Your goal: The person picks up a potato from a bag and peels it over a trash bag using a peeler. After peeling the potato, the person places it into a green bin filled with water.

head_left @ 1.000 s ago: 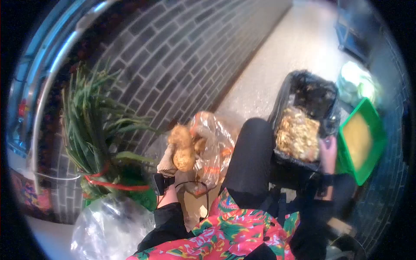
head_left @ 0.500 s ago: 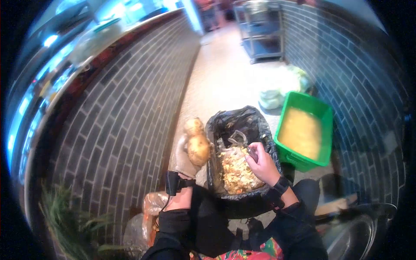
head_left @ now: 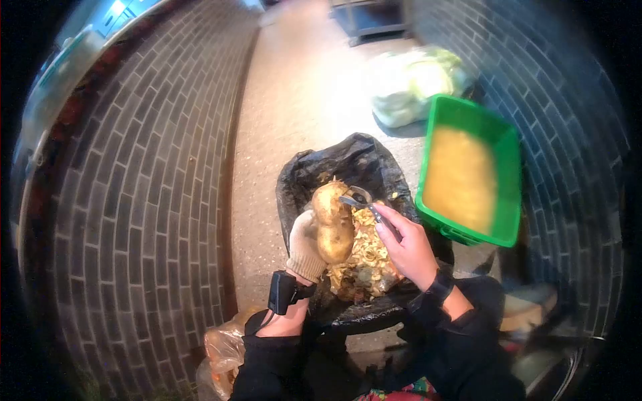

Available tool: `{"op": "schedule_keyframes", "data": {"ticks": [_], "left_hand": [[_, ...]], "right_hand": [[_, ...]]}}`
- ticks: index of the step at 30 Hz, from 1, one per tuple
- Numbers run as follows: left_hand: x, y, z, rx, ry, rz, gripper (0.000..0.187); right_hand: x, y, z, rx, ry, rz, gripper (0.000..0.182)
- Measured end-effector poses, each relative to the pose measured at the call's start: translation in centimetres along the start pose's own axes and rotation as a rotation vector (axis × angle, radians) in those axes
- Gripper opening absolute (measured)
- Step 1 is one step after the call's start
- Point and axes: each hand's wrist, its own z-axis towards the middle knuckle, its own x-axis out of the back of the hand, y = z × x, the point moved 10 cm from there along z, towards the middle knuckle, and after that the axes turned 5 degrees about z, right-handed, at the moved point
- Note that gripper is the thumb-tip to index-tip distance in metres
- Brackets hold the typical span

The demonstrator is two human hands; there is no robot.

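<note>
The peeler (head_left: 390, 224), clamped in the right hand's (head_left: 412, 252) grip, meets the potato's (head_left: 334, 230) far right side; the left hand's (head_left: 305, 244) gloved grip holds the potato over the black-lined bin's (head_left: 364, 157) left part.

Left hand (head_left: 305, 244)'s gloved fingers hide behind a knobbly tan potato (head_left: 335, 242).
The right hand (head_left: 410, 251) partly covers a dark-handled metal peeler (head_left: 368, 204); yellow contents (head_left: 460, 179) blur in a green plastic tub (head_left: 507, 150); the top edge crops a dark metal cart (head_left: 374, 19) at the floor (head_left: 262, 140)'s far end.

Left hand (head_left: 306, 240) gloved and curled, right hand (head_left: 408, 248) bare, fingers pinched, both forearms reaching forward
</note>
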Motion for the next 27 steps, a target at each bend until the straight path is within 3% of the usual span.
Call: {"op": "schedule_keyframes", "data": {"ticks": [5,7,9,11,13,17,19,23,25,27], "left_hand": [[0.0,-0.7,0.8,0.060,0.000,-0.055,0.042],[0.8,-1.2,0.1,0.067,0.116,0.045,0.043],[1.7,-2.1,0.0,0.131,0.106,0.047,0.045],[1.5,-1.6,-0.2,0.091,0.119,0.149,0.041],[1.6,-1.4,-0.4,0.057,0.117,0.165,0.040],[1.7,-0.9,-1.3,-0.019,0.136,0.182,0.038],[1.9,0.0,-1.2,-0.153,0.139,0.358,0.037],[1.7,-0.6,-1.8,-0.108,0.131,0.441,0.048],[0.8,1.1,-2.0,-0.249,0.122,0.736,0.048],[0.7,1.2,-2.0,-0.245,0.140,0.759,0.048]], "right_hand": [[-1.6,1.1,1.1,-0.094,-0.040,-0.060,0.034],[-1.8,0.9,1.0,-0.019,-0.043,-0.085,0.035],[-1.9,1.3,0.9,-0.001,-0.023,-0.053,0.036],[-1.4,0.9,0.7,0.020,-0.003,-0.021,0.036],[-1.8,1.6,0.3,-0.220,-0.131,-0.040,0.036],[-2.1,0.7,-0.7,-0.112,-0.120,-0.083,0.035],[-2.1,0.8,-1.1,-0.135,-0.113,-0.108,0.035],[-2.0,2.0,-1.9,-0.170,-0.091,-0.130,0.036],[-2.0,2.4,-2.0,-0.177,-0.092,-0.131,0.036],[-2.4,2.9,-2.0,-0.181,-0.100,-0.131,0.037]]}}
